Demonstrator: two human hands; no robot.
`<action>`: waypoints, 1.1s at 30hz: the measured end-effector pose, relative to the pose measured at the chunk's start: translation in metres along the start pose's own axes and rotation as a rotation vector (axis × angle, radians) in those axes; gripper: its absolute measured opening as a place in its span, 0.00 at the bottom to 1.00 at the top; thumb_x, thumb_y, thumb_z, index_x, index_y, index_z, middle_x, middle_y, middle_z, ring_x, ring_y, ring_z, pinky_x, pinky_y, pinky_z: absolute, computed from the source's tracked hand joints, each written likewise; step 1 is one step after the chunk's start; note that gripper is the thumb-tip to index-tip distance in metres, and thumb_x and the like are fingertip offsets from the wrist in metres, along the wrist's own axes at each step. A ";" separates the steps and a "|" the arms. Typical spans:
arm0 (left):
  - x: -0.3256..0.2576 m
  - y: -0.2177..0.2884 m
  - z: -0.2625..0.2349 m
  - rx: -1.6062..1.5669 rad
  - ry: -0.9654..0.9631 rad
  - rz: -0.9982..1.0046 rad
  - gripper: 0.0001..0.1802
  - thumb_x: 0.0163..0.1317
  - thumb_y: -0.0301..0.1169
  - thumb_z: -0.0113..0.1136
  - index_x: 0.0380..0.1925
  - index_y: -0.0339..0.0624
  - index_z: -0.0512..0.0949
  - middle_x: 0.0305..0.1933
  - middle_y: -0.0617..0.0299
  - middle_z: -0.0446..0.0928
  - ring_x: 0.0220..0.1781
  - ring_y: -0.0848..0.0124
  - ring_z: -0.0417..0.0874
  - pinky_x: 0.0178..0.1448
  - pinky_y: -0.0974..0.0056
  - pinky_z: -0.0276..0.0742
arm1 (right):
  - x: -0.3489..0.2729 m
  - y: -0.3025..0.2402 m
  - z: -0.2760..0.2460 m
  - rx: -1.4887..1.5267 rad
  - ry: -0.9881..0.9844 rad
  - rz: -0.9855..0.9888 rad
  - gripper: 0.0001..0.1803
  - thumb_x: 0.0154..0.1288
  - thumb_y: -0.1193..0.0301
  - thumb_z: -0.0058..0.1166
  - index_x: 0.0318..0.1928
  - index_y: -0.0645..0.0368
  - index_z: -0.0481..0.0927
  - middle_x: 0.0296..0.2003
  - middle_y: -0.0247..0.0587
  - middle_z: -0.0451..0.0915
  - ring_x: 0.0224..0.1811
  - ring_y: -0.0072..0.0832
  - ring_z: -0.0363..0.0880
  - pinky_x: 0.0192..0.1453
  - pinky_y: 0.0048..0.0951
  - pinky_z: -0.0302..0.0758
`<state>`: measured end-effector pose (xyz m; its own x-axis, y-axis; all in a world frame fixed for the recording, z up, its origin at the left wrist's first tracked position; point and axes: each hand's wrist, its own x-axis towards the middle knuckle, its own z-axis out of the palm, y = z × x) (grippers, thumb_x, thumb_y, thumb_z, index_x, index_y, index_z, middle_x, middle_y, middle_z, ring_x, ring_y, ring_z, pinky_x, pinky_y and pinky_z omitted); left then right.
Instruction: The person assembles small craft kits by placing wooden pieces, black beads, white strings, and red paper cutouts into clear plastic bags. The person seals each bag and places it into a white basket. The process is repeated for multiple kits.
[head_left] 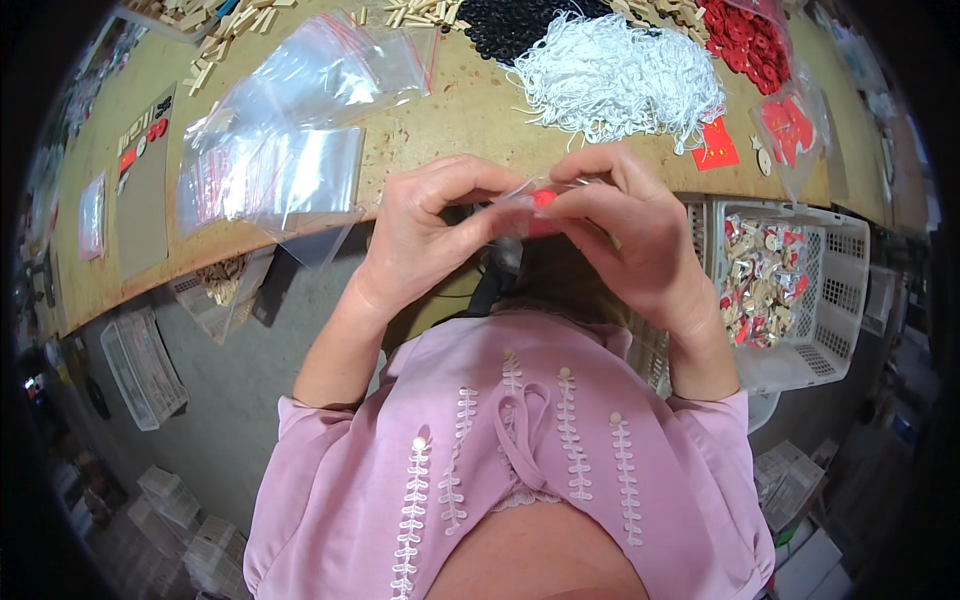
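Observation:
Just off the table's front edge, a small clear plastic bag (540, 212) with red pieces in it is held between my hands. My left hand (425, 230) pinches its left side between thumb and fingers. The right side and top are gripped by my right hand (635, 235), whose fingers are bent over the bag. Other contents of the bag are hidden by the fingers. Beyond my right hand lies a heap of white strings (620, 75). Left of my left hand, clear zip bags (325, 170) are spread in an overlapping stack.
On the table (460, 125) are black rings (520, 25), red discs (740, 45), wooden pieces (235, 35) and red flag-like pieces (714, 145). A sample strip (147, 175) lies at left. A white crate (835, 300) with filled packets (762, 275) stands at right, below table height.

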<state>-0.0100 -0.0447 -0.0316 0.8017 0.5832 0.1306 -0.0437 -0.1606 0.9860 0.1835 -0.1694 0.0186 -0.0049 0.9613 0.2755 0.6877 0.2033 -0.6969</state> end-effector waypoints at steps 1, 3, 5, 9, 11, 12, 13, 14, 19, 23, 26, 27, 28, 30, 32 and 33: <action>0.000 0.006 0.004 -0.063 0.031 -0.041 0.07 0.64 0.15 0.65 0.42 0.30 0.85 0.46 0.58 0.85 0.44 0.75 0.85 0.47 0.72 0.81 | 0.002 0.002 0.000 0.016 0.032 -0.019 0.10 0.59 0.85 0.66 0.41 0.62 0.84 0.49 0.45 0.80 0.47 0.34 0.83 0.50 0.29 0.80; 0.000 0.004 0.006 -0.006 0.075 0.008 0.06 0.66 0.17 0.64 0.41 0.30 0.84 0.45 0.58 0.85 0.43 0.76 0.84 0.46 0.72 0.80 | 0.007 0.007 0.000 0.047 0.100 -0.052 0.10 0.59 0.85 0.66 0.40 0.61 0.83 0.48 0.46 0.79 0.42 0.34 0.82 0.47 0.28 0.79; 0.000 0.002 0.009 -0.080 0.110 0.025 0.05 0.68 0.19 0.63 0.41 0.31 0.84 0.42 0.60 0.85 0.41 0.77 0.83 0.45 0.72 0.79 | 0.004 0.009 0.001 0.161 0.126 0.056 0.09 0.61 0.84 0.65 0.40 0.62 0.83 0.47 0.43 0.81 0.43 0.29 0.83 0.48 0.27 0.79; -0.001 -0.010 0.017 -0.401 0.174 0.005 0.06 0.73 0.24 0.60 0.43 0.34 0.84 0.39 0.65 0.84 0.40 0.80 0.82 0.45 0.72 0.78 | -0.002 0.014 0.007 0.610 0.130 0.324 0.09 0.68 0.83 0.63 0.46 0.64 0.82 0.44 0.38 0.85 0.44 0.22 0.83 0.52 0.23 0.79; -0.001 -0.013 0.020 -0.491 0.203 -0.005 0.06 0.74 0.26 0.59 0.43 0.34 0.83 0.40 0.65 0.84 0.42 0.81 0.81 0.48 0.72 0.77 | 0.000 0.012 0.009 0.799 0.199 0.426 0.09 0.71 0.81 0.60 0.49 0.66 0.80 0.42 0.38 0.86 0.45 0.21 0.84 0.53 0.22 0.79; -0.001 -0.013 0.021 -0.523 0.213 -0.011 0.06 0.74 0.26 0.60 0.43 0.35 0.83 0.40 0.65 0.84 0.42 0.81 0.81 0.49 0.72 0.77 | 0.000 0.012 0.009 0.895 0.233 0.476 0.09 0.73 0.80 0.59 0.51 0.67 0.79 0.42 0.38 0.87 0.45 0.20 0.84 0.53 0.21 0.79; -0.002 -0.013 0.022 -0.554 0.224 -0.017 0.07 0.74 0.27 0.60 0.43 0.35 0.83 0.41 0.65 0.84 0.43 0.81 0.80 0.50 0.71 0.76 | -0.001 0.016 0.008 0.918 0.216 0.487 0.09 0.74 0.79 0.58 0.51 0.67 0.78 0.42 0.40 0.87 0.45 0.20 0.84 0.53 0.21 0.79; -0.002 -0.013 0.022 -0.555 0.228 -0.007 0.06 0.74 0.27 0.60 0.43 0.36 0.83 0.41 0.65 0.84 0.43 0.81 0.81 0.50 0.72 0.76 | -0.002 0.022 0.007 0.942 0.199 0.502 0.09 0.75 0.78 0.57 0.52 0.67 0.78 0.42 0.42 0.87 0.46 0.20 0.84 0.53 0.21 0.79; -0.002 -0.017 0.023 -0.501 0.269 -0.007 0.05 0.71 0.25 0.63 0.43 0.36 0.83 0.41 0.65 0.84 0.43 0.80 0.81 0.49 0.71 0.77 | -0.006 0.028 0.007 0.926 0.186 0.496 0.07 0.77 0.76 0.54 0.50 0.67 0.78 0.41 0.44 0.88 0.44 0.19 0.84 0.51 0.20 0.80; 0.009 0.001 0.024 -0.162 0.228 -0.008 0.08 0.60 0.24 0.69 0.40 0.36 0.83 0.36 0.63 0.83 0.38 0.76 0.83 0.43 0.68 0.78 | -0.005 0.015 0.015 0.687 0.239 0.401 0.04 0.75 0.78 0.56 0.44 0.66 0.81 0.36 0.39 0.89 0.38 0.16 0.84 0.42 0.20 0.82; 0.015 -0.005 0.028 0.176 0.168 0.075 0.07 0.55 0.23 0.69 0.35 0.37 0.82 0.31 0.60 0.81 0.34 0.66 0.83 0.40 0.64 0.76 | -0.005 0.004 0.028 0.426 0.282 0.346 0.02 0.71 0.76 0.61 0.39 0.61 0.84 0.31 0.38 0.88 0.31 0.22 0.86 0.35 0.25 0.81; 0.019 -0.004 0.032 0.215 0.219 0.156 0.06 0.52 0.23 0.69 0.30 0.38 0.80 0.28 0.57 0.79 0.31 0.58 0.80 0.38 0.60 0.74 | -0.007 0.003 0.030 0.331 0.281 0.348 0.02 0.70 0.75 0.62 0.40 0.60 0.84 0.30 0.39 0.87 0.30 0.25 0.86 0.34 0.26 0.80; 0.018 -0.002 0.029 0.274 0.206 0.136 0.06 0.51 0.22 0.68 0.29 0.38 0.80 0.28 0.57 0.78 0.31 0.59 0.79 0.38 0.60 0.74 | -0.009 0.002 0.033 0.235 0.283 0.352 0.02 0.69 0.75 0.62 0.40 0.59 0.84 0.29 0.41 0.87 0.29 0.28 0.86 0.34 0.27 0.80; 0.018 0.002 0.025 0.358 0.120 0.128 0.06 0.51 0.21 0.67 0.28 0.37 0.78 0.28 0.57 0.78 0.31 0.60 0.78 0.37 0.61 0.73 | -0.010 0.004 0.028 0.183 0.240 0.308 0.04 0.69 0.80 0.61 0.42 0.63 0.85 0.28 0.35 0.86 0.31 0.11 0.82 0.33 0.20 0.78; 0.014 -0.004 0.023 0.315 0.114 0.142 0.06 0.51 0.19 0.64 0.27 0.37 0.76 0.27 0.57 0.76 0.30 0.61 0.76 0.37 0.60 0.71 | -0.015 0.015 0.032 0.313 0.325 0.294 0.04 0.67 0.80 0.62 0.42 0.63 0.84 0.27 0.34 0.85 0.31 0.10 0.80 0.33 0.21 0.77; 0.010 -0.005 0.019 0.307 0.115 0.145 0.05 0.51 0.19 0.63 0.27 0.36 0.76 0.26 0.57 0.75 0.30 0.62 0.75 0.37 0.61 0.70 | -0.013 0.017 0.030 0.269 0.341 0.260 0.03 0.67 0.79 0.61 0.41 0.63 0.84 0.28 0.33 0.85 0.31 0.10 0.79 0.33 0.20 0.76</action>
<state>0.0090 -0.0531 -0.0371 0.7269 0.6200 0.2952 0.0427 -0.4699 0.8817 0.1738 -0.1731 -0.0164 0.4103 0.8799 0.2396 0.4228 0.0492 -0.9049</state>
